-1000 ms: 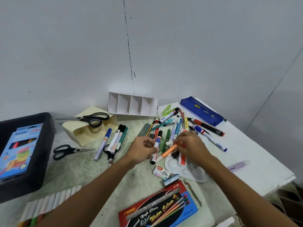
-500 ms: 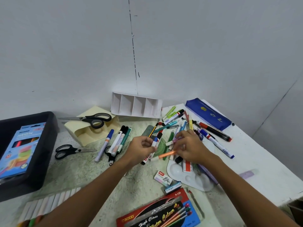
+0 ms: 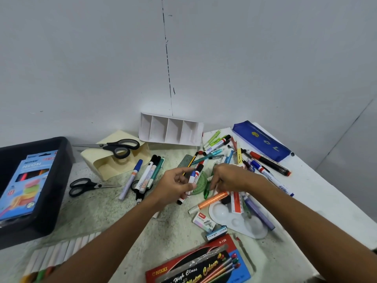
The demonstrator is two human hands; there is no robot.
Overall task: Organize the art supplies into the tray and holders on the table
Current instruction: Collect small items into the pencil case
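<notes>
- Gripping two white markers point(image 3: 191, 181) in my left hand point(image 3: 175, 185), fingers curled round their barrels, I hold them tilted with the caps up and away from me and the tails down toward me.
- My right hand point(image 3: 229, 177) reaches palm-down into the loose pile of pens point(image 3: 224, 154); the fingertips are hidden among them, so I cannot tell whether they pinch anything yet.
- Nearest me, a red watercolour box point(image 3: 204, 268) lies at the table's point(image 3: 102, 211) front edge, with a staples box point(image 3: 204, 221) and a white palette point(image 3: 244, 223) just beyond; an orange glitter pen point(image 3: 212, 201) lies touching the palette's rim.
- Left of my left hand, four more markers point(image 3: 146, 176) lie roughly parallel, long axes running away from me, beside a pair of black scissors point(image 3: 85, 186).
- Farther left stands the black tray point(image 3: 51, 180), already holding a blue neon box point(image 3: 26, 180).
- Beyond, a cream holder point(image 3: 114, 162) lies tipped with a second pair of scissors point(image 3: 116, 147) resting on it, and the white divided holder point(image 3: 171, 129) lies on its side against the wall.
- My judgement: the held markers lie up and left of nothing useful until a holder stands upright; the left hand is nearer the cream holder.
</notes>
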